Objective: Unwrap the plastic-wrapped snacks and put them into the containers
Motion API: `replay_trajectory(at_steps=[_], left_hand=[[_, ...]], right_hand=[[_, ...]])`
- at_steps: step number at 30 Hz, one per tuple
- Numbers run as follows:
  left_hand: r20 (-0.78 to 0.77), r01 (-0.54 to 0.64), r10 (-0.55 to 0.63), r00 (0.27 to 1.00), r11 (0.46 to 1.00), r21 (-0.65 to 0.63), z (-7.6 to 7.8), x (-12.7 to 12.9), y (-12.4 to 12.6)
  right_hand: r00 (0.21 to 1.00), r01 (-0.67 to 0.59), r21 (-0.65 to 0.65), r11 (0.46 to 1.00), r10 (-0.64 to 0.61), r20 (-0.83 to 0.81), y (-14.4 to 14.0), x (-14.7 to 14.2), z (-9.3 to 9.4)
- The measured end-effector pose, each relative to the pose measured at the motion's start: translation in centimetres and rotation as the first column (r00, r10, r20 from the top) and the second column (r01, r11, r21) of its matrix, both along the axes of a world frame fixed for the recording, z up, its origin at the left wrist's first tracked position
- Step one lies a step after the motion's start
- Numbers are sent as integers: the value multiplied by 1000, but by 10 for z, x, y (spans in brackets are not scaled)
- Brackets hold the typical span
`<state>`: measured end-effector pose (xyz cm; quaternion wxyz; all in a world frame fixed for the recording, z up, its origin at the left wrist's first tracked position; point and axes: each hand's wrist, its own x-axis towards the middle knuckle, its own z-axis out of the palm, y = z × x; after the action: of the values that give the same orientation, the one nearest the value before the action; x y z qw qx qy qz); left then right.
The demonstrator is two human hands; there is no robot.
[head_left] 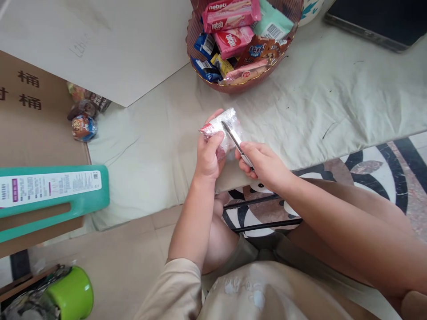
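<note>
My left hand is closed around a small snack packet with a silvery, clear wrapper and a red corner, its thumb lying across the front. In my right hand is a box cutter with a pale handle. Its dark blade tip lies against or just over the packet's face; whether it has gone through the wrapper I cannot tell. Both hands are above the near edge of the cloth-covered surface. Just beyond them stands a pink ribbed bowl full of wrapped snacks, pink wafer packs among them.
A white board or box and a cardboard box stand at left, with several snack packs beside them. A teal jug is at the left edge, a green bin below. A dark flat device lies far right.
</note>
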<state>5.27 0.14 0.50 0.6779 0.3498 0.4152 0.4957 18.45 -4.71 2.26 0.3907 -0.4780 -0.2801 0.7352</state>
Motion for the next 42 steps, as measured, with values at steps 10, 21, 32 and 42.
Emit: replay_trajectory(at_steps=[10,21,32,42], left_hand=[[70,-151,151,986,989,-12,10,1,6],[27,-300,299,954,953,38,28,-30,17],[8,-338,337,941,941,17,19,-40,22],[115,-35,50,992,990,-133,13,-2,5]], right_hand=[[996,-85,2,996,85,32,-5,-2,3],[962,-249,26,968,245,119,-10,-5,-4],[230,-365,297,883,-223,947,19,35,-9],[225,-264,452,852,-401,888,32,36,-20]])
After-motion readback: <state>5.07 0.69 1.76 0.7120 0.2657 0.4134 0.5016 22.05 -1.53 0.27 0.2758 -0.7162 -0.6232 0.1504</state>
